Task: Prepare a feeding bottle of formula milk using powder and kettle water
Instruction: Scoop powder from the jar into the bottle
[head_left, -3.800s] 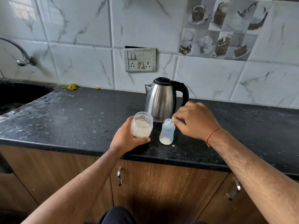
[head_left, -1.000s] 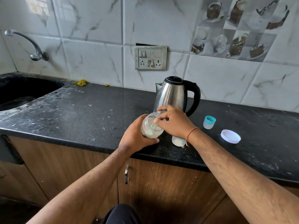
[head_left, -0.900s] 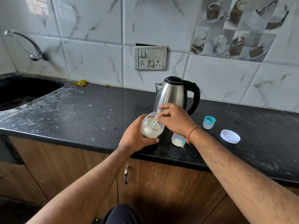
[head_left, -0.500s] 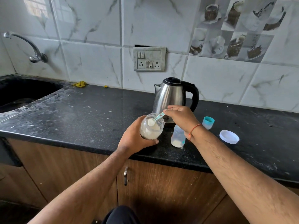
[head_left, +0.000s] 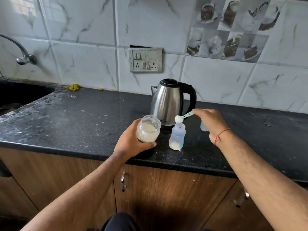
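Observation:
My left hand (head_left: pixel 131 142) grips an open clear jar of formula powder (head_left: pixel 148 129), tilted a little toward me just above the black counter (head_left: pixel 75 120). My right hand (head_left: pixel 211 124) pinches the handle of a small teal scoop (head_left: pixel 182 117), heaped with white powder, right above the mouth of the open feeding bottle (head_left: pixel 177 136). The bottle stands upright on the counter with some powder at its bottom. A steel kettle (head_left: pixel 168 101) with a black lid and handle stands just behind the bottle.
The bottle's cap (head_left: pixel 203 127) sits on the counter, mostly hidden behind my right hand. A sink (head_left: pixel 18 95) and tap (head_left: pixel 21 54) are at the far left. A switch and socket plate (head_left: pixel 145 60) is on the tiled wall. Cabinet doors (head_left: pixel 158 189) run below the counter edge.
My right hand lifted the filled scoop out of the jar and carried it right, over the bottle's mouth. My left hand lowered the jar slightly and still holds it.

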